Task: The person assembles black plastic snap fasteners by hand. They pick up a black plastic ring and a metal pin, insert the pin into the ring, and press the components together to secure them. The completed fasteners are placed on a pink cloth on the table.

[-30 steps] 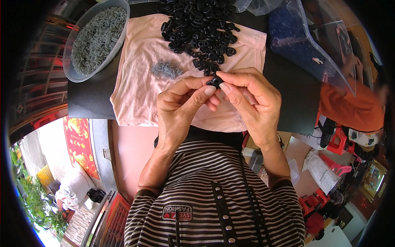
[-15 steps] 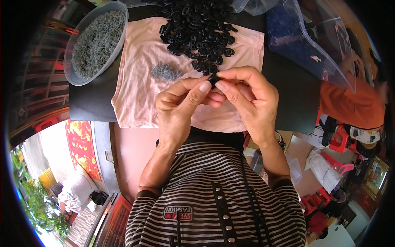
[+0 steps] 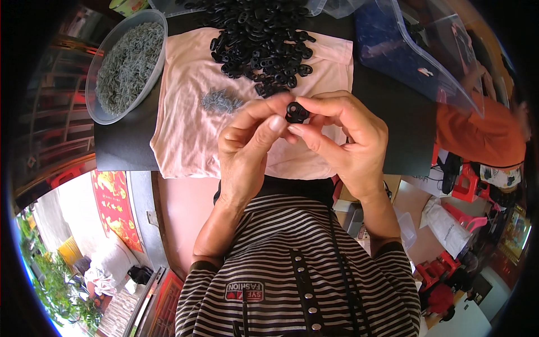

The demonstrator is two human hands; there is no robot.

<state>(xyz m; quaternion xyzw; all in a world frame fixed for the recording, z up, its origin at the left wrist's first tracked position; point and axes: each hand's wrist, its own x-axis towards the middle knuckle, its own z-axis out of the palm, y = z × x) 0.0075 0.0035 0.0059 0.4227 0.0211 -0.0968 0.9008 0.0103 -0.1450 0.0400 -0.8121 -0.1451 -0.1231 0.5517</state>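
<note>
Between my two hands, above the pink cloth [image 3: 185, 135], is a small black plastic cord lock [image 3: 296, 113] with its holes facing up. My right hand [image 3: 356, 137] pinches its right side between thumb and forefinger. On its left edge are the curled forefinger and thumb of my left hand [image 3: 244, 149]; their tips are slightly blurred. Beyond my hands a large heap of black cord-lock pieces [image 3: 258, 39] spreads over the cloth, its near end close to my left forefinger. A little pile of small grey metal springs [image 3: 220, 101] lies left of that heap.
A clear round tub [image 3: 161, 67] full of grey springs [image 3: 128, 67] stands at the table's left. On the right is a transparent plastic bin [image 3: 387, 50] by the black tabletop [image 3: 401, 129]. Past it, a person's orange sleeve [image 3: 477, 137] shows, with red stools [image 3: 466, 180] below.
The cord lock has turned so its holes show, and my right fingers have opened wider around it. My left fingertips have drawn slightly left. The whole view has shifted a little.
</note>
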